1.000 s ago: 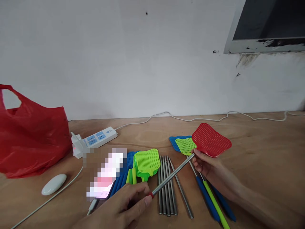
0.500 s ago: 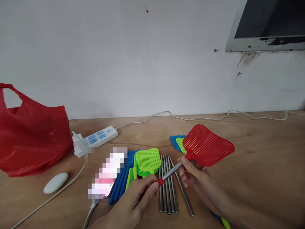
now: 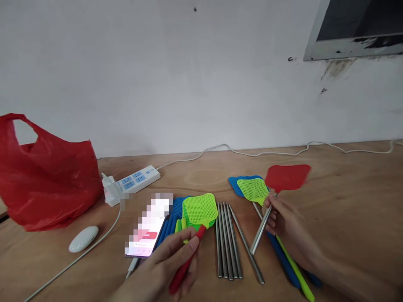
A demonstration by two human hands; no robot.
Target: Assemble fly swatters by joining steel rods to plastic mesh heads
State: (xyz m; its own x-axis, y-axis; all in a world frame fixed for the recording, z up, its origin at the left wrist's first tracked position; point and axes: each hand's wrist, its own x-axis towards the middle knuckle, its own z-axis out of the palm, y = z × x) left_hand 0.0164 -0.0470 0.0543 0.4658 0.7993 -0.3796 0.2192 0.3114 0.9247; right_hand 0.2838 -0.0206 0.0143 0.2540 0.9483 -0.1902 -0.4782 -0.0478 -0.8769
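Note:
My left hand [image 3: 176, 258] is closed around a red handle [image 3: 184, 270], which is separate from any rod. My right hand [image 3: 283, 214] pinches a red fly swatter [image 3: 287, 178] near its neck; its bare metal rod [image 3: 260, 233] points down and left. Beside my left hand lie green and blue swatter heads [image 3: 200, 209] and several blue and green handles [image 3: 170, 226]. Between the hands, several metal rods [image 3: 226, 243] lie side by side. Under and behind my right hand rest swatters with green [image 3: 253, 189] and blue heads, their handles [image 3: 292, 262] toward the front.
On the left stand a red plastic bag [image 3: 50, 180] and a white power strip [image 3: 138, 180]. A lit phone [image 3: 151, 230] on a cable and a white oval object [image 3: 83, 239] lie nearer. A white cord [image 3: 261, 154] runs along the wall.
The red handle and the rod of the red swatter have come apart. My left hand has moved slightly left and down with the handle; my right hand has moved right with the swatter.

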